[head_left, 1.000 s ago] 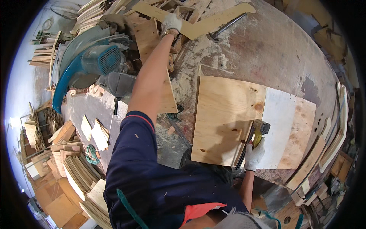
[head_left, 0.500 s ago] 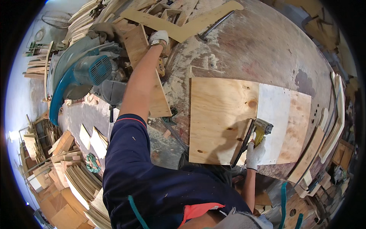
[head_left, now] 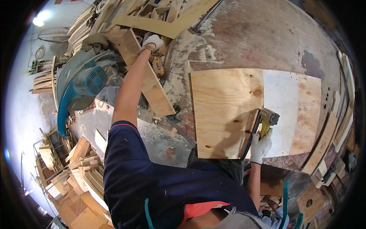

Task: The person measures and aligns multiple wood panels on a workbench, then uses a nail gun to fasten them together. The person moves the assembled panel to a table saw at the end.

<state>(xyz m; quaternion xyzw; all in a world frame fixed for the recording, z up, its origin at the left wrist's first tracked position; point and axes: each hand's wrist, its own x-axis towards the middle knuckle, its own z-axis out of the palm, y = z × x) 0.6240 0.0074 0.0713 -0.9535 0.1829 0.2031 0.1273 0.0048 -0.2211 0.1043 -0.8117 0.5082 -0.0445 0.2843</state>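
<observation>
My left hand, in a white glove, reaches far forward beside an upright wooden board, just below a tan V-shaped sheet. Its fingertips are hidden, so their grip is unclear. A yellow tape measure lies close to that wrist. My gloved right hand is wrapped round the handle of a nail gun with a long dark magazine. This tool is over a plywood panel, near its seam with a white strip. Beyond the strip is another plywood section.
A teal mitre saw with an exposed toothed blade stands left of my left arm. A hammer-like metal tool lies ahead on the worktable. Curved wooden pieces lie along the right edge. Wood offcuts are heaped at lower left.
The view has shifted a little. My left hand has moved off the V-shaped sheet's edge, down into the gap beside the upright board. My right hand keeps its grip on the nail gun.
</observation>
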